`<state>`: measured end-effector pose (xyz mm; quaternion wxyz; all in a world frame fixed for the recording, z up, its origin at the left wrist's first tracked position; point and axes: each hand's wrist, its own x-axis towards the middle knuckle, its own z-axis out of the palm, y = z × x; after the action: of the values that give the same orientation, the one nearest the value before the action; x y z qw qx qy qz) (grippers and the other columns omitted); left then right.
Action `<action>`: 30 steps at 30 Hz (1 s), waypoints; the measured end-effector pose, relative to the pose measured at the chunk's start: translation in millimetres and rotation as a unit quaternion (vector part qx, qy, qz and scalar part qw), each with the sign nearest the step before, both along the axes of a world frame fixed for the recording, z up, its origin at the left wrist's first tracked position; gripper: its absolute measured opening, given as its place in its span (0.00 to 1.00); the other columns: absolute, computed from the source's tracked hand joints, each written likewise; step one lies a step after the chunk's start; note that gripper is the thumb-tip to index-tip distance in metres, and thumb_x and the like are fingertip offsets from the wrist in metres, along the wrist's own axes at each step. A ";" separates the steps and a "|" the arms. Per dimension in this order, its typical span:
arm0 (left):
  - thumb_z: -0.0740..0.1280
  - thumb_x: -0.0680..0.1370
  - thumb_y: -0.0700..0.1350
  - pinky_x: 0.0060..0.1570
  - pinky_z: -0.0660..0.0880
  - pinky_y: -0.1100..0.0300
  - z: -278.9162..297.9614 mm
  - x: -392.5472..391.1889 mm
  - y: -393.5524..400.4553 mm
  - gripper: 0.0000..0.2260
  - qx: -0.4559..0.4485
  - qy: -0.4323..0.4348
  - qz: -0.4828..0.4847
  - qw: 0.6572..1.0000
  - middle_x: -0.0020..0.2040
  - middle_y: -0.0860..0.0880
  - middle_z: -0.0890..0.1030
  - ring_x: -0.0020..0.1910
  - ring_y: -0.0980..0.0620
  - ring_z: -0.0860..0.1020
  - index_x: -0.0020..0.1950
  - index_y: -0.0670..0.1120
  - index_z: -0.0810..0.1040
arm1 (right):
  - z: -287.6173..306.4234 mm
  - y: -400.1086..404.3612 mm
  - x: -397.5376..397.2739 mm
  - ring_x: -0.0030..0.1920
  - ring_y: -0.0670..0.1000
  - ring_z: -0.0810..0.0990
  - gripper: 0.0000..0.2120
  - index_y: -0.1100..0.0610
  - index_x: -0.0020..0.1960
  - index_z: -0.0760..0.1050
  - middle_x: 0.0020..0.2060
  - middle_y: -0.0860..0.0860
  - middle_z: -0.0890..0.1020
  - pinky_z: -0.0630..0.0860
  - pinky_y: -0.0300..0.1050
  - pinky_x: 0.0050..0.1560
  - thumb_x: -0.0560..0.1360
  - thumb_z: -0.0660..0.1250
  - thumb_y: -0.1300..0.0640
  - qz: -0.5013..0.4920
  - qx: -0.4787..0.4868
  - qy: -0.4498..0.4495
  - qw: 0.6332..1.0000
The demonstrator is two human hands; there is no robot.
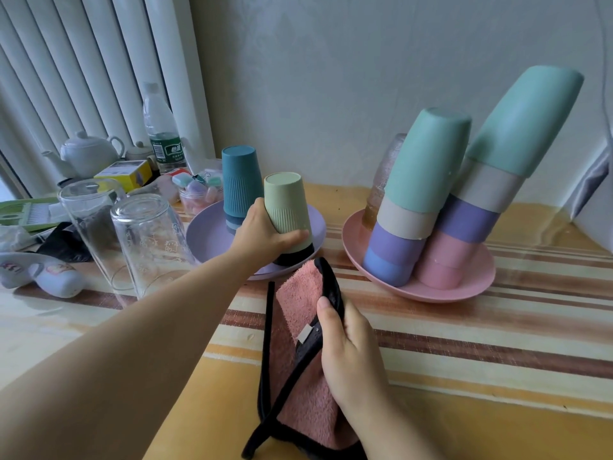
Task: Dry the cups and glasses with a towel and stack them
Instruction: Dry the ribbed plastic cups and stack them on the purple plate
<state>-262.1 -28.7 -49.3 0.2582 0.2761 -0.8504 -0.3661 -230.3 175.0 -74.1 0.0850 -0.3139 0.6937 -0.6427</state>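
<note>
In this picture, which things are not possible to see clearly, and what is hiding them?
Head view only:
- Rim of the light green cup: covered by the left hand gripping it; the dark cup under it is mostly hidden.
- Textured glass on the pink plate: largely behind the left cup stack.
- Whether the cups are wet: not discernible.
- Towel: lower end cut off by the frame edge; the right hand covers part.
</note>
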 end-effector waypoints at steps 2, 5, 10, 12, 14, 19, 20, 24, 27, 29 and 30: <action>0.78 0.63 0.57 0.51 0.73 0.52 -0.6 -0.7 -1.9 0.33 0.000 0.013 0.003 1.000 0.56 0.48 0.76 0.54 0.49 0.75 0.61 0.46 0.68 | 0.0 0.0 0.5 0.43 0.37 0.76 0.11 0.46 0.47 0.75 0.40 0.44 0.81 0.67 0.25 0.43 0.73 0.55 0.47 0.000 0.000 -0.003 1.000; 0.79 0.66 0.52 0.49 0.70 0.56 -1.3 0.5 -3.3 0.31 0.007 0.030 -0.010 0.999 0.56 0.49 0.76 0.54 0.51 0.74 0.61 0.45 0.68 | 0.2 -0.4 0.6 0.43 0.36 0.76 0.11 0.46 0.47 0.75 0.39 0.44 0.80 0.67 0.26 0.43 0.73 0.55 0.47 -0.002 0.002 -0.003 1.000; 0.77 0.55 0.60 0.57 0.76 0.46 9.7 2.1 -7.7 0.38 0.073 0.063 -0.033 0.995 0.58 0.47 0.76 0.57 0.50 0.76 0.59 0.49 0.68 | 0.9 -0.1 0.7 0.41 0.36 0.76 0.10 0.46 0.45 0.75 0.37 0.42 0.80 0.67 0.25 0.42 0.73 0.55 0.46 -0.007 0.005 -0.009 1.000; 0.77 0.53 0.60 0.57 0.77 0.44 22.9 1.1 -10.1 0.38 0.092 0.083 -0.031 0.992 0.58 0.46 0.75 0.58 0.48 0.77 0.57 0.50 0.67 | 0.8 0.3 0.7 0.41 0.35 0.76 0.10 0.45 0.44 0.75 0.39 0.37 0.80 0.67 0.25 0.41 0.73 0.55 0.45 -0.007 0.010 -0.010 1.000; 0.76 0.52 0.61 0.58 0.76 0.47 41.3 1.1 -9.2 0.39 0.102 0.096 -0.033 0.990 0.60 0.45 0.73 0.59 0.49 0.75 0.57 0.50 0.66 | 0.8 0.8 0.9 0.42 0.35 0.76 0.11 0.45 0.46 0.75 0.41 0.35 0.80 0.67 0.25 0.42 0.73 0.55 0.46 -0.005 0.010 -0.007 1.000; 0.77 0.68 0.49 0.43 0.72 0.66 83.3 17.1 2.0 0.30 0.076 0.093 -0.052 0.991 0.56 0.48 0.71 0.55 0.54 0.73 0.58 0.47 0.60 | 1.9 0.4 1.2 0.45 0.31 0.76 0.09 0.46 0.49 0.76 0.44 0.30 0.80 0.66 0.22 0.44 0.77 0.57 0.49 0.001 0.005 -0.012 1.000; 0.76 0.70 0.47 0.41 0.72 0.67 87.4 25.2 6.3 0.28 0.077 0.088 -0.056 0.992 0.53 0.50 0.71 0.53 0.54 0.73 0.58 0.47 0.59 | 2.5 0.7 1.2 0.44 0.31 0.77 0.08 0.46 0.48 0.76 0.42 0.32 0.81 0.67 0.22 0.43 0.79 0.58 0.51 -0.001 0.011 -0.013 1.000; 0.79 0.64 0.50 0.41 0.79 0.64 81.1 69.0 33.6 0.29 0.127 0.081 -0.126 0.981 0.51 0.48 0.78 0.47 0.55 0.81 0.56 0.50 0.65 | 6.6 2.8 0.1 0.38 0.33 0.76 0.11 0.47 0.41 0.75 0.35 0.42 0.81 0.68 0.25 0.40 0.80 0.59 0.56 -0.037 0.031 -0.024 0.999; 0.78 0.68 0.42 0.39 0.79 0.66 55.9 97.8 61.6 0.24 0.183 0.094 -0.140 0.969 0.49 0.46 0.80 0.41 0.59 0.83 0.57 0.51 0.69 | 9.3 3.5 -4.6 0.37 0.46 0.76 0.12 0.51 0.39 0.74 0.33 0.47 0.79 0.68 0.31 0.36 0.80 0.59 0.55 -0.112 0.035 -0.050 0.992; 0.80 0.65 0.45 0.40 0.81 0.62 35.9 112.1 80.6 0.28 0.222 0.094 -0.125 0.962 0.49 0.46 0.82 0.42 0.56 0.83 0.59 0.51 0.69 | 13.5 6.9 -8.0 0.39 0.53 0.76 0.11 0.53 0.41 0.75 0.34 0.50 0.79 0.69 0.40 0.38 0.79 0.59 0.53 -0.180 0.007 -0.052 0.982; 0.82 0.61 0.49 0.42 0.82 0.57 26.3 116.2 86.4 0.32 0.232 0.094 -0.110 0.962 0.48 0.46 0.83 0.43 0.53 0.84 0.59 0.53 0.69 | 17.5 9.4 -8.0 0.39 0.53 0.77 0.10 0.53 0.42 0.75 0.34 0.49 0.79 0.69 0.40 0.38 0.79 0.59 0.53 -0.202 -0.016 -0.038 0.978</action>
<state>-145.8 57.8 -23.1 0.2242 0.1974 -0.7390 -0.6038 -238.3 184.4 -56.6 -0.0254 -0.1436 0.7287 -0.6692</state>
